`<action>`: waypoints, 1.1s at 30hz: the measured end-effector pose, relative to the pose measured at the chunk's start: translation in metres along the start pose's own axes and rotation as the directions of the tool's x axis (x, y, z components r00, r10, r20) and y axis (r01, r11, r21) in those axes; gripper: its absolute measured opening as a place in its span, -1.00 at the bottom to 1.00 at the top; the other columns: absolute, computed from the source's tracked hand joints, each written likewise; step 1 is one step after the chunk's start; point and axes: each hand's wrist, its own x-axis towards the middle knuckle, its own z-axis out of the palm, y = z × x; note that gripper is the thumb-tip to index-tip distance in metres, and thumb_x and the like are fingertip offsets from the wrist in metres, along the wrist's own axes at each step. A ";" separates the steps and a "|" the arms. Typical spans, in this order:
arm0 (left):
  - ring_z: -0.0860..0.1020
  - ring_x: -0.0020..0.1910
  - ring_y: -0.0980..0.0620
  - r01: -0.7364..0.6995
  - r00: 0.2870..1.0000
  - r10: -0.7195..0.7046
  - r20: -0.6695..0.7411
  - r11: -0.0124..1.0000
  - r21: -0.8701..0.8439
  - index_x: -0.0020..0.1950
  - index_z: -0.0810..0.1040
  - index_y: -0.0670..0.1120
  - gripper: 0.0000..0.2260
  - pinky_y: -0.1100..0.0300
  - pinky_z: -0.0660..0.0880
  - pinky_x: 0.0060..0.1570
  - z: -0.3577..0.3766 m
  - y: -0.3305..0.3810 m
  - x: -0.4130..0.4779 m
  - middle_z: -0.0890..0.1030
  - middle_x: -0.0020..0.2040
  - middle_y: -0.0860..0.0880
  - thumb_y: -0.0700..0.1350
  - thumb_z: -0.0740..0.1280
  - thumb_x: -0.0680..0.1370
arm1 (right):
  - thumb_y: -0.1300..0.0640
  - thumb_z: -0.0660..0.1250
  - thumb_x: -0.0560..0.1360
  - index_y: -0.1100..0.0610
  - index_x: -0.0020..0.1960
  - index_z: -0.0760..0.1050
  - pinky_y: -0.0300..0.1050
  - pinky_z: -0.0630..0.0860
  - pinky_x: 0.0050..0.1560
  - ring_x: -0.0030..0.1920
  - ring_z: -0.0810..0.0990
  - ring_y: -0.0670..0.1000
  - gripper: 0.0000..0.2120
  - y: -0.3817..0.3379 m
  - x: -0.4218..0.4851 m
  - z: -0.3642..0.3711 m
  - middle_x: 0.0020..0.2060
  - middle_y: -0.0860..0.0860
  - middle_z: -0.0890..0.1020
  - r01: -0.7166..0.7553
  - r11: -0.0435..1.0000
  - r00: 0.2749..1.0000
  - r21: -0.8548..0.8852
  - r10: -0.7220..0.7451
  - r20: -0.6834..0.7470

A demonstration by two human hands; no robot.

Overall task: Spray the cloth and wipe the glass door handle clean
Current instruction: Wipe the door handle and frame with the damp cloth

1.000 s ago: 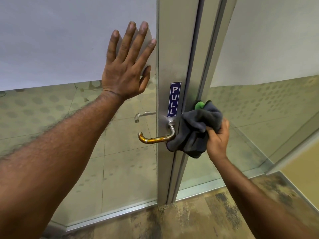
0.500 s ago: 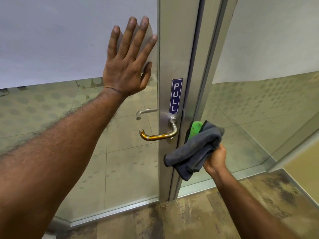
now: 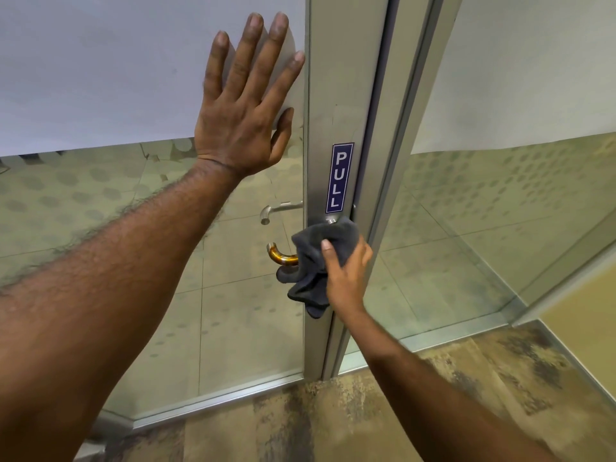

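Observation:
A glass door with a grey metal frame (image 3: pixel 336 95) fills the view. Its lever handle (image 3: pixel 279 255) is brass-coloured at the curved free end; the rest of it is hidden under a dark grey cloth (image 3: pixel 315 258). My right hand (image 3: pixel 345 275) grips the cloth and presses it over the handle near the frame. My left hand (image 3: pixel 248 105) lies flat on the frosted glass above, fingers spread, holding nothing. No spray bottle is in view.
A blue PULL sign (image 3: pixel 340 177) sits on the frame just above the handle. A second silver lever (image 3: pixel 276 210) shows through the glass on the far side. A fixed glass panel (image 3: pixel 500 211) stands to the right. Mottled brown floor (image 3: pixel 433 411) lies below.
My right hand has moved left and up with the cloth, from beside the frame onto the handle, covering most of it. The green patch seen earlier on the cloth is hidden. The left hand stays put.

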 end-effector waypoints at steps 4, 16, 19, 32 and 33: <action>0.24 0.54 -0.30 0.001 1.000 -0.001 0.009 1.000 -0.015 0.64 0.17 -0.04 -0.46 -0.30 0.15 0.46 0.000 -0.001 0.002 0.26 0.57 -0.25 0.07 0.10 0.67 | -0.17 0.34 0.50 -0.10 0.54 0.19 -0.39 0.44 0.23 0.32 0.36 -0.17 -0.33 0.008 -0.011 -0.005 0.41 -0.04 0.15 0.241 0.936 0.967 -0.258 -0.210 0.142; 0.22 0.55 -0.30 0.000 1.000 0.001 0.021 1.000 -0.029 0.64 0.13 -0.04 -0.45 -0.30 0.13 0.47 -0.002 -0.002 0.000 0.23 0.58 -0.24 0.07 0.09 0.67 | -0.21 0.20 0.59 -0.11 0.56 -0.01 -0.04 0.47 0.30 0.45 0.28 -0.03 -0.35 -0.017 0.018 -0.004 0.50 -0.01 0.17 0.243 0.885 0.969 -0.398 -0.203 0.141; 0.21 0.55 -0.30 0.000 1.000 0.001 0.025 1.000 -0.028 0.64 0.14 -0.04 -0.45 -0.29 0.11 0.47 -0.001 0.001 -0.001 0.23 0.59 -0.24 0.08 0.08 0.67 | -0.21 0.10 0.62 -0.12 0.53 0.15 0.01 0.47 0.33 0.50 0.26 0.04 -0.49 0.004 0.007 -0.019 0.53 -0.02 0.16 0.431 0.763 0.899 -0.481 -0.317 0.303; 0.20 0.56 -0.29 0.005 0.999 -0.003 0.040 0.999 -0.043 0.65 0.14 -0.04 -0.45 -0.29 0.11 0.48 -0.001 -0.001 -0.001 0.22 0.59 -0.23 0.08 0.09 0.67 | -0.11 0.29 0.58 0.04 0.44 0.28 0.04 0.48 0.34 0.42 0.31 0.04 -0.50 -0.014 0.019 0.003 0.39 0.07 0.27 0.262 0.806 0.962 -0.531 -0.262 0.077; 0.20 0.56 -0.29 0.007 0.999 -0.005 0.032 0.999 -0.038 0.64 0.15 -0.04 -0.45 -0.29 0.11 0.48 -0.001 -0.002 -0.001 0.22 0.59 -0.23 0.08 0.09 0.67 | -0.13 0.27 0.59 0.00 0.44 0.30 0.03 0.44 0.36 0.45 0.28 0.07 -0.52 -0.009 0.012 0.001 0.43 0.07 0.25 0.317 0.776 0.947 -0.545 -0.295 0.130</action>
